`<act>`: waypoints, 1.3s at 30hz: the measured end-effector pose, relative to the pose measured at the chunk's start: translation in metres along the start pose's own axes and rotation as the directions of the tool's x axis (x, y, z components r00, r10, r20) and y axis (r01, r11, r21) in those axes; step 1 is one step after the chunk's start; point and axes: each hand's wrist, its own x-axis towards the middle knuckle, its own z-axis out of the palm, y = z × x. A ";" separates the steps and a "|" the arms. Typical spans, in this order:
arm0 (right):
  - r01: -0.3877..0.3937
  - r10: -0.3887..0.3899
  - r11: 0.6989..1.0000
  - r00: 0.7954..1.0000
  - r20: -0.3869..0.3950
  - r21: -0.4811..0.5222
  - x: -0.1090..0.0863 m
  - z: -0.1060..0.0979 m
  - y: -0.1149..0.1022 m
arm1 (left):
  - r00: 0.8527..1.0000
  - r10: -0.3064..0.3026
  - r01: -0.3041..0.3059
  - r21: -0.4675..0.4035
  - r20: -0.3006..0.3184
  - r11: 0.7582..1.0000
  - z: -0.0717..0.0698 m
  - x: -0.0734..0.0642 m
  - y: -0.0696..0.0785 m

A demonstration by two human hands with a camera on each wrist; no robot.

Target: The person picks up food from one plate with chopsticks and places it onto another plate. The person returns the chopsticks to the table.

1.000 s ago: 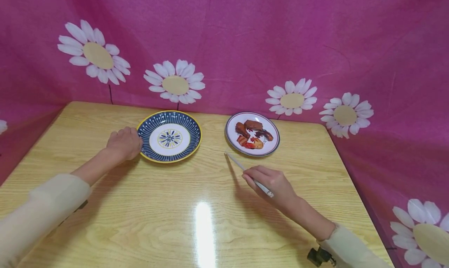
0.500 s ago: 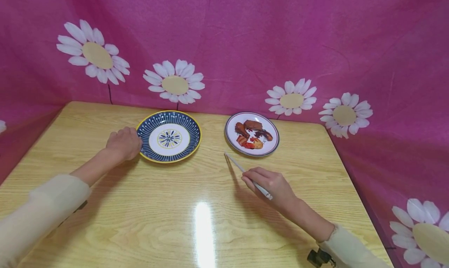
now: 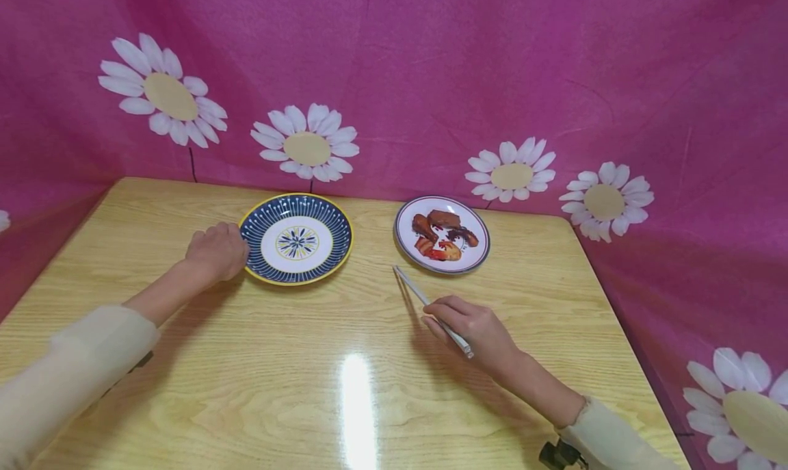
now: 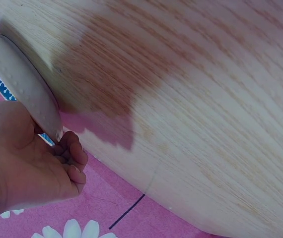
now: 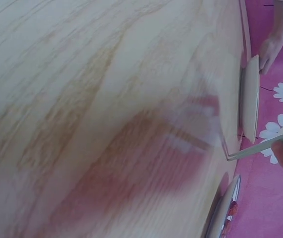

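Observation:
At the back left of the table lies a deep blue-and-white plate [image 3: 298,245] with a yellow rim. My left hand [image 3: 218,252] grips its left rim; in the left wrist view the fingers [image 4: 73,151] curl at the plate's edge [image 4: 37,94]. My right hand [image 3: 470,328] holds slim white chopsticks [image 3: 415,289], pressed so close together that I cannot tell them apart. Their thin ends point up-left at the tabletop, just short of a smaller white plate [image 3: 474,258]. On that plate are several brown and reddish pieces of food [image 3: 444,219], possibly printed on it.
The light wooden table [image 3: 295,360] has a bright glare streak [image 3: 359,408] in the middle front. A pink cloth [image 3: 406,66] with large white daisies hangs behind and beside it. A gap of bare wood separates the two plates.
My right hand has turned the chopsticks slightly, their thick ends shifting a little down and left. The left hand and both plates have stayed put.

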 end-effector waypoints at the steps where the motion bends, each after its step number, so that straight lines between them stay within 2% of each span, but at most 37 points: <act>1: -0.002 0.002 1.000 1.000 0.013 -0.002 -0.001 0.001 0.000 | 1.000 0.000 0.000 -0.001 -0.003 1.000 0.000 0.000 0.000; 8: 0.020 -0.015 0.999 0.991 0.132 -0.040 -0.005 0.004 0.002 | 1.000 -0.005 0.005 -0.014 0.002 1.000 0.000 0.001 0.000; 18: 0.075 -0.044 0.993 0.955 0.292 -0.096 -0.014 0.013 0.003 | 1.000 -0.001 0.001 0.004 -0.007 1.000 0.000 0.002 0.001; 25: 0.162 -0.098 0.973 0.937 0.335 -0.167 -0.017 0.018 0.005 | 1.000 0.002 -0.002 0.000 -0.014 1.000 -0.001 0.002 0.001; 32: 0.162 -0.100 0.976 0.927 0.361 -0.147 -0.017 0.025 0.003 | 1.000 -0.014 0.014 -0.014 0.008 1.000 -0.001 0.001 0.001; 39: 0.200 -0.128 0.967 0.918 0.375 -0.159 -0.019 0.028 0.002 | 1.000 -0.017 0.017 -0.024 0.008 1.000 -0.001 0.000 0.001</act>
